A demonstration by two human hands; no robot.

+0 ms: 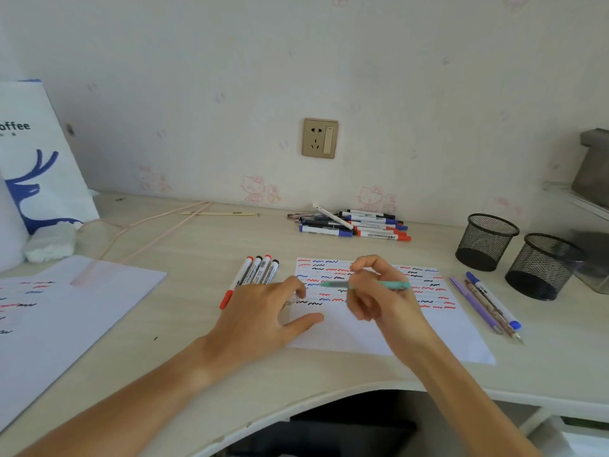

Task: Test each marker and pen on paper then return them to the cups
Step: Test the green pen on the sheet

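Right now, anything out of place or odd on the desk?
Nothing spilled or damaged. Both mesh cups stand upright but look empty, while markers lie loose: a pile by the wall, four left of the test sheet, three pens right of it. The right hand holds a teal pen.

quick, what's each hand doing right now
Left hand: open, fingers resting on the white sheet of paper.
Right hand: holding the teal plastic pen.
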